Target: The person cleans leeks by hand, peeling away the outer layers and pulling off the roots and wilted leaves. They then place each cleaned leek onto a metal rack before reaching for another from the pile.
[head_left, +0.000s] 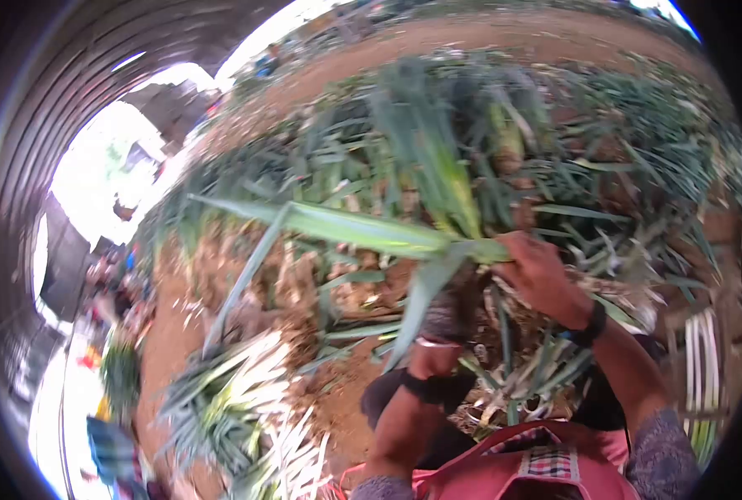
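A leek (371,236) with long, broad green leaves is in front of me, one leaf stretching left and another drooping over my left hand. My left hand (452,315), in what looks like a dark grey glove, is closed around the lower part of the leek; leaves cover some of its fingers. My bare right hand (544,277) is closed, pinching the leaves just above and to the right of the left hand. Blur hides the root end.
Beyond my hands lies a wide heap of leeks (329,167). Trimmed leeks with white stems (258,375) lie on brown soil at lower left. More white stems (702,358) are at far right. Leaf scraps lie near my knees, and a pink apron (504,467) covers my lap.
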A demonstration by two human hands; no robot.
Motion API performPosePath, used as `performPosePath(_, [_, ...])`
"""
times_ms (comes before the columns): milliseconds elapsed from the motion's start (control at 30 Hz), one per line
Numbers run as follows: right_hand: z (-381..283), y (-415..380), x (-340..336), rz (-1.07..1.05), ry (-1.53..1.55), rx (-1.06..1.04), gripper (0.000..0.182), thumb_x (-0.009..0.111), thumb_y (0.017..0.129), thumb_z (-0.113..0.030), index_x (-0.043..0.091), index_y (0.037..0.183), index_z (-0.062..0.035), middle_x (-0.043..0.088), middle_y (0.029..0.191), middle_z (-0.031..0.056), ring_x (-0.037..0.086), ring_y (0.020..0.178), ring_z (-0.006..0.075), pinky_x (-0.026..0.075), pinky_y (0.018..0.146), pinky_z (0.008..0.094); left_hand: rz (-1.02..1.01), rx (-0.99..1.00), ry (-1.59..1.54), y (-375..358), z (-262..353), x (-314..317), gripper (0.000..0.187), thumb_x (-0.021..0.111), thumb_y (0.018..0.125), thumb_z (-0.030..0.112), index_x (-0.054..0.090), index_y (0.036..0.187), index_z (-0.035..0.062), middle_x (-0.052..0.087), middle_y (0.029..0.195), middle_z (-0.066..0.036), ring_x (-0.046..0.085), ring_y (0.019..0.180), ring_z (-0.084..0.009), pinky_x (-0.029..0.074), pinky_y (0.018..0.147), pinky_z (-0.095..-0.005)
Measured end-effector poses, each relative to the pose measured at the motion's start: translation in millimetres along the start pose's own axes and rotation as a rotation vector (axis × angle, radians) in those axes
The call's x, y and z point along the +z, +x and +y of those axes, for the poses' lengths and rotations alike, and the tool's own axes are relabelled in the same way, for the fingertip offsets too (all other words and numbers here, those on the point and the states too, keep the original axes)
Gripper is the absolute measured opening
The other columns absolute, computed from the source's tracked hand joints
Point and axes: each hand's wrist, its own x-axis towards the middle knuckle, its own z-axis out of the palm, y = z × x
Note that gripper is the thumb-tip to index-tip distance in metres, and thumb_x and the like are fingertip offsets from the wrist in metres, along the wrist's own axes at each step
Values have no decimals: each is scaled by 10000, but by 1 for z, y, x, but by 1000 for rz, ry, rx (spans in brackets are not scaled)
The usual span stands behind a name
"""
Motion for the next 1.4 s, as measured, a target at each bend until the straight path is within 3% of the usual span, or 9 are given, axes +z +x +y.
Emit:
performPosePath(100, [12,-10,4,-33,162,75,405,690,731,-129,508,1065,8,574,945,173,573,875,349,464,729,395,-12,-54,-144,-7,20,17,283,481,909,196,512,1140,36,544,1123,-86,520,1034,-190,403,931,-330])
performPosePath(167, [20,-13,8,-3,90,-1,467,728,690,-133,501,1072,11,566,950,169,567,876,351,459,734,389,122,-224,-319,-2,42,50,270,542,864,212,542,1066,33,588,995,-65,565,873,-170,471,726,-315])
performPosePath(267, [18,-11,-3,-53,188,39,494,751,661,-128,503,1065,11,545,962,166,549,873,350,450,741,376,160,5,109,7,41,61,206,561,845,149,557,1011,26,590,939,-58,564,853,-156,470,729,-308])
performPosePath(733, [8,-7,-20,12,84,98,378,770,603,-142,464,779,-7,435,680,135,431,593,323,363,532,350,11,-51,-450,23,5,41,228,591,829,45,540,1046,-6,585,1012,-77,562,932,-180,461,826,-297])
performPosePath(867, [4,-10,-11,29,39,135,343,760,615,-136,460,727,-12,437,639,131,445,561,312,361,500,357,25,273,736,-2,22,42,286,533,840,42,533,1125,26,572,1087,-88,544,1011,-210,437,877,-307])
performPosePath(967, [3,-10,-6,34,-7,91,308,740,633,-126,466,717,-14,457,638,128,481,565,302,373,495,347,-57,295,1067,-11,13,28,294,545,826,49,532,1119,26,578,1059,-92,552,988,-223,447,866,-324])
performPosePath(1167, [26,-20,-46,189,41,202,175,643,760,-152,539,788,-15,493,716,123,469,622,272,384,582,349,234,161,108,6,7,-23,286,591,796,72,540,1074,27,598,991,-100,575,927,-247,481,824,-369])
performPosePath(1333, [122,-76,-132,587,101,623,210,642,781,-228,575,836,-37,517,673,-12,458,608,79,393,537,279,538,145,-576,38,54,-101,268,647,766,110,547,999,24,615,916,-115,603,856,-282,519,773,-425])
performPosePath(1400, [175,-120,-187,382,-400,885,351,650,765,-352,580,877,-27,580,730,45,553,665,154,438,602,317,473,189,-559,29,72,-107,308,648,770,117,529,1028,0,608,934,-127,602,878,-300,515,803,-441])
